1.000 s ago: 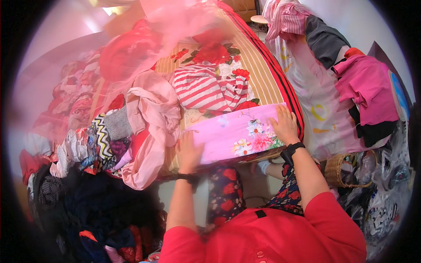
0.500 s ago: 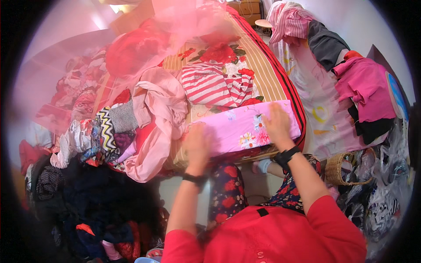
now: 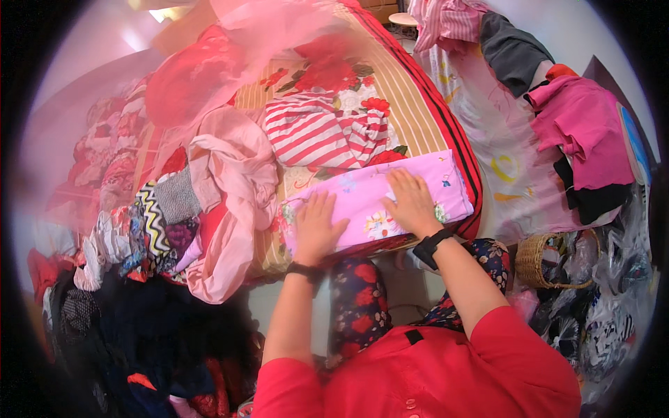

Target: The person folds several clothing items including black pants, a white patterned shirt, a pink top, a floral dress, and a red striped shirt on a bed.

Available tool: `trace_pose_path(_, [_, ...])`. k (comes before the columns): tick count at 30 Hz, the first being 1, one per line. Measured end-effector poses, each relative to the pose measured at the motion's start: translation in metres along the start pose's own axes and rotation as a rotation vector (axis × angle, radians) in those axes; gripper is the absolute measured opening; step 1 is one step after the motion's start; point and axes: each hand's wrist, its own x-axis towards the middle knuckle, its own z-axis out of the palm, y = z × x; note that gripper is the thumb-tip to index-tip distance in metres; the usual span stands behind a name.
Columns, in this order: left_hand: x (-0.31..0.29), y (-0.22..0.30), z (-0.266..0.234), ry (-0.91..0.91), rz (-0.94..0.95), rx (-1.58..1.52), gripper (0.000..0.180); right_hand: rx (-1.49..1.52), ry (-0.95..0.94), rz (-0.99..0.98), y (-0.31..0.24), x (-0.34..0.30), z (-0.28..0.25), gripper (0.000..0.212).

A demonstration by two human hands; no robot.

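A folded pink floral cloth (image 3: 361, 198) lies in a long flat bundle at the near edge of the bed. My left hand (image 3: 318, 226) rests flat on its left part, fingers stretched out and thumb spread. On the right part lies my right hand (image 3: 412, 203), also palm down with the fingers extended. Just beyond the bundle is a crumpled red-and-white striped garment (image 3: 320, 131). To the left, a loose pale pink cloth (image 3: 240, 164) trails over the bed's edge.
Mixed clothes (image 3: 157, 216) are heaped at the bed's left, with a dark clothing pile (image 3: 153, 334) below. Pink netting (image 3: 202, 76) hangs over the far left. At right are a wicker basket (image 3: 533, 261), plastic bags (image 3: 606, 313) and a magenta garment (image 3: 582, 136).
Both hands have shifted on the pink floral cloth: the right moved left, inward from its end, and the left now lies flat on top. The view has also shifted slightly.
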Motion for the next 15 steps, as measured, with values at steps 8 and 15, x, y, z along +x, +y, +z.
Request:
trace_pose_path(8, [-0.011,-0.006,0.002,0.073,-0.219,0.055,0.068,-0.096,-0.036,0.231,0.070,-0.021,-0.025,0.058])
trace_pose_path(15, [-0.042,-0.048,0.011,0.207,-0.430,-0.016,0.068,-0.115,-0.030,0.334,0.097,-0.034,-0.036,0.058])
